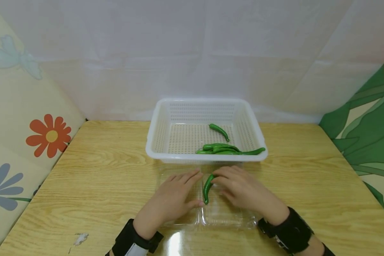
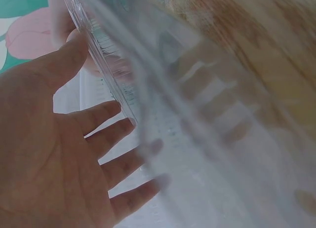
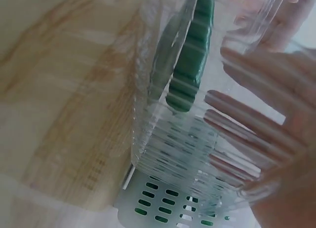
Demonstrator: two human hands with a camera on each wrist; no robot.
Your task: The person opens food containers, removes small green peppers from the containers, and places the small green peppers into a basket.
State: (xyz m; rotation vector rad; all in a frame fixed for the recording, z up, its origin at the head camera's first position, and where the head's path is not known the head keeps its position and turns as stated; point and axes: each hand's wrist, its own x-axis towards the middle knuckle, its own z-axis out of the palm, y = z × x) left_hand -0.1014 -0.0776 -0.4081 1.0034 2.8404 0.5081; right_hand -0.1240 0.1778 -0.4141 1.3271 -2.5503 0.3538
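A clear plastic hinged container [image 1: 225, 219] lies opened flat on the table in front of the basket. In its right half, along the middle ridge, sits one green chili pepper [image 1: 207, 189]. My right hand [image 1: 243, 188] is over that half, its fingertips overlapping the pepper's upper end in the head view. Through the clear wall in the right wrist view, the pepper [image 3: 190, 65] shows beside the lightly bent fingers, with a gap between them. My left hand [image 1: 174, 197] lies over the left half; in the left wrist view its fingers [image 2: 126, 164] are spread, with fingertips at the plastic edge.
A white perforated basket [image 1: 151, 138] stands just behind the container. Several green chili peppers [image 1: 222, 147] lie along its front wall, and a single pepper [image 1: 220, 132] lies farther back. A pale sheet [image 1: 185, 60] hangs behind the wooden table [image 1: 92, 177].
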